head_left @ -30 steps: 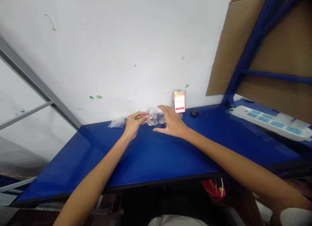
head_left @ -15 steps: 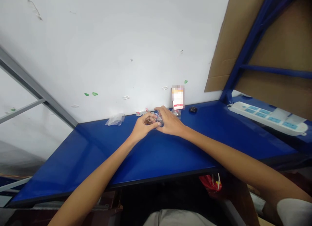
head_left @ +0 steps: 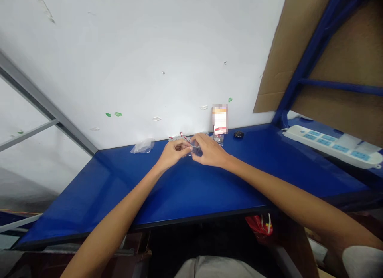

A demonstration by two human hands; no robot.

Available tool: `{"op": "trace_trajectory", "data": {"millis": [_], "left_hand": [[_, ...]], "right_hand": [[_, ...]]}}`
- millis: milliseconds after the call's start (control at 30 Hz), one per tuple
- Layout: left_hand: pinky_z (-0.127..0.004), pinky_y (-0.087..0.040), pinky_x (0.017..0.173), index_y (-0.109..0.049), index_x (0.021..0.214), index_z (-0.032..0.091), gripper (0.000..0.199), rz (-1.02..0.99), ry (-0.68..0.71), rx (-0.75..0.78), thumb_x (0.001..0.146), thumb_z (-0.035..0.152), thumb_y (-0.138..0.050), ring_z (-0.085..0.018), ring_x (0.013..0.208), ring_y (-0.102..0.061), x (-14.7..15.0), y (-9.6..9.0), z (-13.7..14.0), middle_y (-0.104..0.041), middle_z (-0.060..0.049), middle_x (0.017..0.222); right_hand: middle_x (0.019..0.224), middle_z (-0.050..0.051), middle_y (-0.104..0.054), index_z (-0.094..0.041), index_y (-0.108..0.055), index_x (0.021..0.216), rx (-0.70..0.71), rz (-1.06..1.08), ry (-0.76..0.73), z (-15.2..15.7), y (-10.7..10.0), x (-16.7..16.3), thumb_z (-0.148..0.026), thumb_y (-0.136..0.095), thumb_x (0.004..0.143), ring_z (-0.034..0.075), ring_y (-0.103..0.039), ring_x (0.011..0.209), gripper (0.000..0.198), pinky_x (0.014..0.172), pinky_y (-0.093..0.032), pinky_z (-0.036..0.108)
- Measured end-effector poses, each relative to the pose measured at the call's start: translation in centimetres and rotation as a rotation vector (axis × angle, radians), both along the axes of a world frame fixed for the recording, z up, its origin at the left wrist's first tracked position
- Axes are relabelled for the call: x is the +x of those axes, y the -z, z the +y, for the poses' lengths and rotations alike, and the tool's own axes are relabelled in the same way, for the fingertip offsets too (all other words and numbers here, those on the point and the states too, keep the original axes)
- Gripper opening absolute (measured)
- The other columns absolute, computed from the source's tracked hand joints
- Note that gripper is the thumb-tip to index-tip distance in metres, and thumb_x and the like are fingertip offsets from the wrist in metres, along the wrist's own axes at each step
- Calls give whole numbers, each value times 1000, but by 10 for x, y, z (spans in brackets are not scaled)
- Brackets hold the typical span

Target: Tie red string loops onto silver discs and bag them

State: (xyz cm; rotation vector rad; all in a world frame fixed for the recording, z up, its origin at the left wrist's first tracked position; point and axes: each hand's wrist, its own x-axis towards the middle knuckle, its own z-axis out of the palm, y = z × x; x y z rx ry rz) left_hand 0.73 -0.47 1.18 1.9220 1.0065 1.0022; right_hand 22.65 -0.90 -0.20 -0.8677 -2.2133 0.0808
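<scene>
Over the blue table [head_left: 167,198], near the wall, my two hands meet around a small clear plastic bag [head_left: 196,148]. My left hand [head_left: 174,153] pinches its left side between thumb and fingers. On the other side my right hand [head_left: 209,151] curls round the bag, thumb below and fingers above. Whatever may lie inside the bag is too small and covered to make out. Just behind my left hand lie several small pale discs with red loops [head_left: 181,134], partly hidden by my fingers.
Clear plastic bags [head_left: 143,146] lie at the left near the wall. A lit phone [head_left: 220,120] leans on the wall behind a clear, round-looking wrapped item [head_left: 218,139]. Right of it sits a small black object [head_left: 238,134]. A white power strip [head_left: 332,146] lies at the right.
My hands have shifted slightly on the bag, and its dark-looking part between the fingers shows less now. The whole view has moved a little.
</scene>
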Motion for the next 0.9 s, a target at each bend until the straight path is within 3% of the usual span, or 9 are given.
{"op": "trace_trajectory", "data": {"millis": [100, 267, 400, 500, 600, 733, 900], "left_hand": [[-28, -52, 71, -79, 94, 19, 26, 59, 51, -35, 88, 45, -81, -16, 72, -65, -2, -2, -1, -76, -3, 84], [-27, -50, 66, -79, 87, 18, 22, 94, 93, -128, 87, 40, -81, -15, 66, -63, -4, 1, 1, -73, -3, 77], [-29, -55, 72, -80, 92, 18, 30, 47, 76, -88, 92, 48, -77, -17, 71, -66, -16, 4, 16, -74, -4, 80], [-32, -56, 76, -80, 95, 19, 31, 79, -84, 34, 97, 47, -67, -21, 80, -70, -37, 13, 36, -76, -5, 85], [-36, -55, 83, -80, 100, 20, 21, 291, -293, 277, 95, 36, -66, -24, 88, -70, -60, 27, 57, -78, -7, 97], [-43, -56, 94, -77, 120, 21, 30, 461, -211, 412, 95, 30, -65, -27, 100, -69, -73, 44, 71, -75, -10, 113], [-51, -49, 113, -70, 139, 23, 37, 550, -58, 571, 106, 35, -57, -31, 124, -62, -51, 48, 63, -69, -12, 133]], "right_hand": [[111, 10, -67, -23, -53, 117, -19, -4, -40, 0, 2, 0, -21, -69, 86, 30, -65, 103, 35, 87, -50, 42], [115, 11, -67, -23, -53, 122, -24, -31, -63, -1, 6, -1, -21, -69, 87, 30, -65, 104, 38, 91, -50, 44], [114, 10, -67, -23, -53, 119, -47, -16, -42, 3, 6, 3, -23, -71, 87, 30, -65, 102, 36, 88, -50, 42], [112, 10, -67, -23, -54, 118, -56, -3, -24, 10, 6, 8, -23, -72, 85, 29, -64, 100, 38, 87, -49, 40], [107, 9, -67, -22, -55, 116, -69, -5, 5, 18, 9, 13, -24, -72, 85, 28, -64, 97, 35, 86, -49, 39], [109, 10, -68, -21, -57, 113, -56, -51, 28, 24, 13, 16, -24, -72, 85, 29, -64, 100, 32, 89, -48, 40], [110, 11, -69, -20, -62, 109, -40, -137, 52, 26, 10, 16, -23, -74, 85, 30, -64, 103, 28, 92, -47, 41]]}}
